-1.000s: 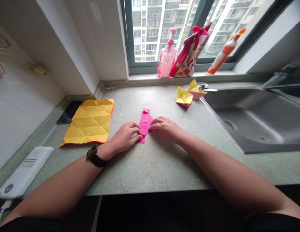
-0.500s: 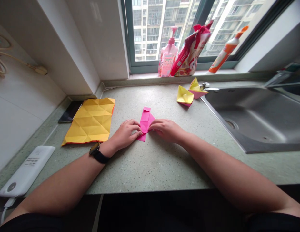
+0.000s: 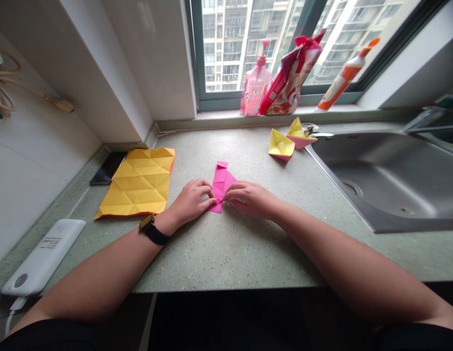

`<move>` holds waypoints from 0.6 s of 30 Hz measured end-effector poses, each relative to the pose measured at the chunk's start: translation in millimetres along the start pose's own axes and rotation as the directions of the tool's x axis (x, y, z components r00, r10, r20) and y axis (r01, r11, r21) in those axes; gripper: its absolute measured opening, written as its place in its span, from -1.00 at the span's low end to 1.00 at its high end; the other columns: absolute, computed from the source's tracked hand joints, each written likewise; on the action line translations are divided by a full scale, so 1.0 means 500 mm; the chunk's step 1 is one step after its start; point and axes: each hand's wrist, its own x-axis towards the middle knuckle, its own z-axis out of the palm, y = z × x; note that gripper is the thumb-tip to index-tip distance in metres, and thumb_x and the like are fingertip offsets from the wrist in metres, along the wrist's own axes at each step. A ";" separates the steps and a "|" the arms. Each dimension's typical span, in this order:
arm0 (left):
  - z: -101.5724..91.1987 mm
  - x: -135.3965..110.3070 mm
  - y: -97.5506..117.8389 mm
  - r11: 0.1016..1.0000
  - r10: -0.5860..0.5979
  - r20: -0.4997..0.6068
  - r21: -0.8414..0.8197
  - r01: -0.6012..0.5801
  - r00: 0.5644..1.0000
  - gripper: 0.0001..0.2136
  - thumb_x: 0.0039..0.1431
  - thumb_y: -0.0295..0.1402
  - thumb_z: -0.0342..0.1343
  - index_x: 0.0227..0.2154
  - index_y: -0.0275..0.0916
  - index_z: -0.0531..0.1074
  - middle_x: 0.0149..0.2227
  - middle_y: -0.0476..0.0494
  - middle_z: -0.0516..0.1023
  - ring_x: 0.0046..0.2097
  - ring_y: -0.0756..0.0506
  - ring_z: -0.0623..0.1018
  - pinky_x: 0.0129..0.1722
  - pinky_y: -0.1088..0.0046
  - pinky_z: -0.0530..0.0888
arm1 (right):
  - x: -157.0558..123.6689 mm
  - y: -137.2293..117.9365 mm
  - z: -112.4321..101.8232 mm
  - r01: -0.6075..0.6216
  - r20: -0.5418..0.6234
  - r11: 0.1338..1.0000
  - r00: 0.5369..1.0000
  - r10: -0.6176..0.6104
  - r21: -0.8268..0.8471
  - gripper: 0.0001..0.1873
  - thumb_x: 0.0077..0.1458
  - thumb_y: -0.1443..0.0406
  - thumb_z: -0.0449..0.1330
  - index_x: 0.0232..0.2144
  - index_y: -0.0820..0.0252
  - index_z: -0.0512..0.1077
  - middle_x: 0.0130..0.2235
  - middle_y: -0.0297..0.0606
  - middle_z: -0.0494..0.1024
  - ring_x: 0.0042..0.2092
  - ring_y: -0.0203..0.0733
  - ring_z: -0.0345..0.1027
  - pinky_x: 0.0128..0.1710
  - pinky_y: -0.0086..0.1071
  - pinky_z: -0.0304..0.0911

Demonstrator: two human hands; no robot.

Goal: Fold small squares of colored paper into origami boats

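Note:
A narrow folded strip of pink paper [image 3: 221, 180] lies on the speckled green counter [image 3: 234, 248]. My left hand [image 3: 192, 201], with a dark watch at the wrist, has its fingers curled and pinched on the strip's near left edge. My right hand [image 3: 250, 198] is closed on the near right edge, fingertips meeting the left ones over the paper. The strip's far end sticks out beyond both hands.
A creased yellow sheet [image 3: 140, 182] and a dark phone [image 3: 107, 168] lie left. A white power bank [image 3: 44, 257] sits near the left edge. Two folded paper boats [image 3: 289, 139] stand by the steel sink [image 3: 390, 175]. Bottles and a red bag [image 3: 288, 78] line the sill.
Both hands stay on the pink strip, fingertips drawn slightly closer together. The view has shifted a little; nothing else on the counter has moved.

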 end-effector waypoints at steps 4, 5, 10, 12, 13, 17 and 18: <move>0.001 0.001 0.000 1.000 0.001 0.001 0.014 -0.001 1.000 -0.90 0.35 -0.34 0.31 -0.32 -0.16 0.60 -0.05 -0.13 0.63 0.07 -0.21 0.58 0.20 0.10 0.48 | -0.001 -0.002 0.002 -0.005 -0.005 1.000 1.000 0.005 0.022 -0.72 0.37 0.36 0.26 -0.05 -0.09 0.72 -0.04 -0.27 0.72 -0.08 -0.15 0.57 -0.03 -0.25 0.46; 0.001 0.002 0.000 1.000 0.001 0.001 0.017 -0.001 1.000 -0.90 0.36 -0.34 0.31 -0.31 -0.16 0.60 -0.05 -0.13 0.63 0.07 -0.21 0.58 0.20 0.10 0.48 | -0.002 -0.003 0.002 -0.007 -0.004 1.000 1.000 0.007 0.021 -0.73 0.37 0.35 0.27 -0.07 -0.09 0.73 -0.05 -0.26 0.72 -0.07 -0.14 0.57 -0.02 -0.24 0.47; 0.000 0.003 -0.001 1.000 0.003 0.009 0.019 -0.003 1.000 -0.90 0.36 -0.34 0.31 -0.31 -0.16 0.61 -0.05 -0.13 0.63 0.07 -0.22 0.58 0.21 0.10 0.47 | -0.004 -0.005 0.001 0.004 0.003 1.000 1.000 -0.004 -0.004 -0.74 0.37 0.34 0.26 -0.06 -0.08 0.73 -0.04 -0.23 0.70 -0.05 -0.11 0.57 0.00 -0.21 0.48; 0.000 0.003 0.000 1.000 0.001 0.015 0.016 -0.001 1.000 -0.90 0.36 -0.34 0.30 -0.31 -0.17 0.61 -0.05 -0.13 0.63 0.08 -0.22 0.58 0.21 0.10 0.46 | -0.004 -0.006 0.001 0.007 0.002 1.000 1.000 -0.007 -0.007 -0.73 0.38 0.33 0.26 -0.03 -0.09 0.72 -0.04 -0.23 0.69 -0.05 -0.11 0.56 0.01 -0.21 0.48; 0.000 0.003 0.000 1.000 0.000 0.017 0.014 0.000 1.000 -0.90 0.37 -0.34 0.30 -0.31 -0.17 0.61 -0.05 -0.13 0.63 0.07 -0.22 0.57 0.21 0.10 0.46 | -0.004 -0.007 0.001 0.008 -0.001 1.000 1.000 -0.008 -0.008 -0.72 0.38 0.33 0.26 -0.02 -0.10 0.72 -0.04 -0.23 0.69 -0.05 -0.11 0.55 0.01 -0.20 0.48; 0.000 0.002 -0.001 1.000 -0.003 0.019 0.008 0.003 1.000 -0.92 0.36 -0.34 0.30 -0.30 -0.16 0.60 -0.05 -0.13 0.63 0.07 -0.22 0.57 0.20 0.10 0.47 | -0.004 -0.011 0.001 0.010 -0.001 1.000 1.000 -0.010 -0.012 -0.73 0.38 0.33 0.28 -0.01 -0.10 0.72 -0.04 -0.21 0.68 -0.03 -0.08 0.54 0.03 -0.18 0.48; 0.000 0.002 -0.001 1.000 -0.004 0.019 0.005 0.004 1.000 -0.93 0.36 -0.35 0.30 -0.28 -0.16 0.60 -0.05 -0.13 0.63 0.08 -0.22 0.57 0.20 0.10 0.47 | -0.004 -0.012 0.002 0.011 0.003 1.000 1.000 -0.011 -0.019 -0.73 0.38 0.32 0.28 -0.01 -0.10 0.72 -0.04 -0.20 0.67 -0.02 -0.07 0.53 0.05 -0.17 0.48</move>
